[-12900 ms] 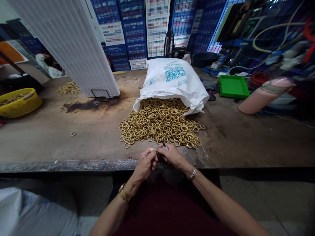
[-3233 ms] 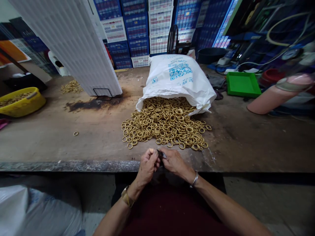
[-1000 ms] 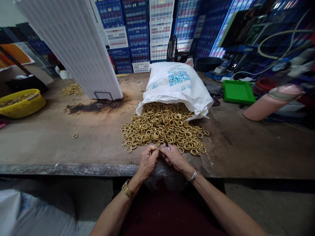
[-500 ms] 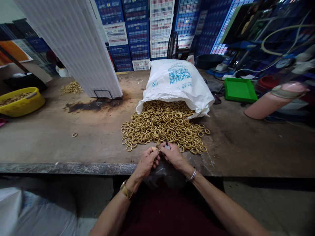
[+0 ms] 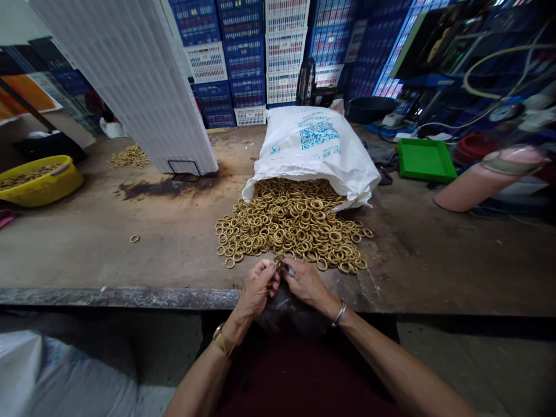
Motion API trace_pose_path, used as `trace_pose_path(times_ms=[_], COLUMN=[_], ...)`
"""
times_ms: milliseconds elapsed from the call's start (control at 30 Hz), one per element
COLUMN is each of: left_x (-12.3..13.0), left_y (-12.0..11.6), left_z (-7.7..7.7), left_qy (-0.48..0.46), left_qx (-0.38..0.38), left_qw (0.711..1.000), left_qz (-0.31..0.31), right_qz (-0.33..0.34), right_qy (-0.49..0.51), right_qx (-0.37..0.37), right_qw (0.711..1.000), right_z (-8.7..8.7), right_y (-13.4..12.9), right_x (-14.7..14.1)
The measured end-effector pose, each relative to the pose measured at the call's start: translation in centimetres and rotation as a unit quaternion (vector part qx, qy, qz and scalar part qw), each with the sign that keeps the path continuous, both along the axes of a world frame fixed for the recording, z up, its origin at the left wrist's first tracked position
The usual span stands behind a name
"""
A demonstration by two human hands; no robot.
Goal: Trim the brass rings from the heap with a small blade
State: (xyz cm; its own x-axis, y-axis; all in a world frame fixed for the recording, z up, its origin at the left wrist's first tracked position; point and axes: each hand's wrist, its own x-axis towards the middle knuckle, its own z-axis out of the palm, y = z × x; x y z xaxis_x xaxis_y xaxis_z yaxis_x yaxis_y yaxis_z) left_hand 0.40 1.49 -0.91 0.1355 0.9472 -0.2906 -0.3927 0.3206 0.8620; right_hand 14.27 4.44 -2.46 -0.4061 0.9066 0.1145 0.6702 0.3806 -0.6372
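Near the table's front edge, my left hand [image 5: 257, 286] is closed on a gold-coloured ring [image 5: 279, 258], pinched between thumb and fingertips. Further gold-coloured pieces seem to sit in its curled fingers, mostly hidden. My right hand [image 5: 307, 284] grips a small knife-like tool [image 5: 286, 267], grey with a dark end, whose tip is at the ring. The blade itself is too small to make out. Just beyond both hands spreads a heap of gold-coloured rings [image 5: 295, 223], spilling from the mouth of a white woven sack [image 5: 282, 159] that lies on its side.
One loose ring [image 5: 134, 238] lies left on the wooden table [image 5: 182, 255]. A yellow basin [image 5: 47, 188], a white corrugated panel [image 5: 174, 116] and a small pile of rings [image 5: 130, 156] stand on that side. Rightward are a green tray [image 5: 428, 162] and a pink bottle [image 5: 482, 179].
The tool in my right hand has tilted down from pointing upward, and its tip is now at the ring. My left hand stays closed in nearly the same place.
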Motion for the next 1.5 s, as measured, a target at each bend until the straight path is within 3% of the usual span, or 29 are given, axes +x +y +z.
trace_pose_path(times_ms=[500, 733, 833, 900, 1033, 1133, 1267, 1500], left_x=[0.0, -0.2, -0.3, -0.3, -0.5, -0.5, -0.7, -0.4], left_y=[-0.3, -1.1, -1.1, -0.9, -0.4, -0.2, -0.1, -0.2], left_z=[-0.9, 1.0, 1.3, 1.1, 0.3, 0.0, -0.3, -0.3], left_qy=[0.073, 0.099, 0.011, -0.054, -0.138, -0.151, -0.139, -0.113], left_qx=[0.033, 0.043, 0.019, -0.005, -0.033, -0.047, -0.059, -0.088], left_qw=[0.997, 0.993, 1.0, 0.999, 0.99, 0.987, 0.988, 0.989], left_qz=[0.004, -0.039, -0.022, -0.007, -0.001, 0.001, -0.011, 0.035], right_qz=[0.026, -0.036, -0.064, -0.086, -0.07, -0.025, -0.026, -0.105], right_qy=[-0.094, -0.15, -0.04, 0.085, 0.264, 0.321, 0.336, 0.296], right_qx=[-0.016, -0.033, -0.055, -0.119, -0.294, -0.348, -0.352, -0.22], right_qw=[0.995, 0.987, 0.996, 0.986, 0.916, 0.88, 0.873, 0.923], right_z=[0.6, 1.1, 1.0, 1.1, 1.5, 1.6, 1.4, 0.9], right_y=[-0.1, 1.6, 1.8, 1.5, 0.6, 0.1, 0.0, 0.4], right_x=[-0.2, 0.3, 0.4, 0.2, -0.7, -1.3, -1.3, -0.9])
